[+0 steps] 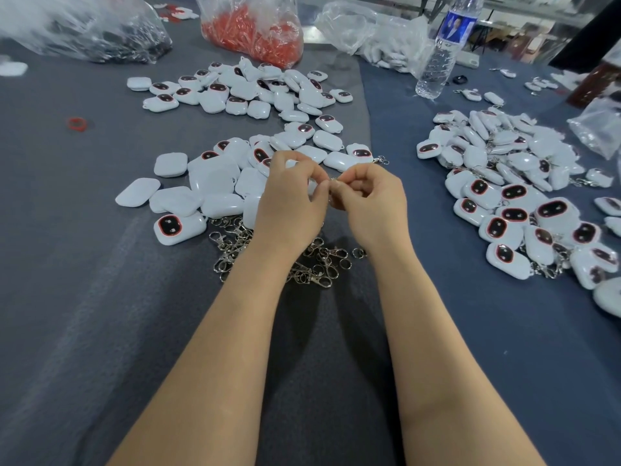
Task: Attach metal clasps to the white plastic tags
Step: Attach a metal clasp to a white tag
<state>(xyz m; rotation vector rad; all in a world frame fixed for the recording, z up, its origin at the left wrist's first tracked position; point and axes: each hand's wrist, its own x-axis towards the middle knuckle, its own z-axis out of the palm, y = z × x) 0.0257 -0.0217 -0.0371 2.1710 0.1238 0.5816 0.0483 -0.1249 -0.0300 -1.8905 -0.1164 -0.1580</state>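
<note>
Bare left hand (289,193) and right hand (373,196), each grip pinched on small metal clasp (333,179), glossy rounded white tags (215,176) behind

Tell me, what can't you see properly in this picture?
- Head view: what the left hand and right hand pinch is mostly hidden by the fingers; only a metal glint shows.
- Part of the loose clasps lies under the left wrist.
- The dark contents of the clear bag are blurred, and the bag is cut off by the top edge.
- The water bottle label is too small to read.
</note>
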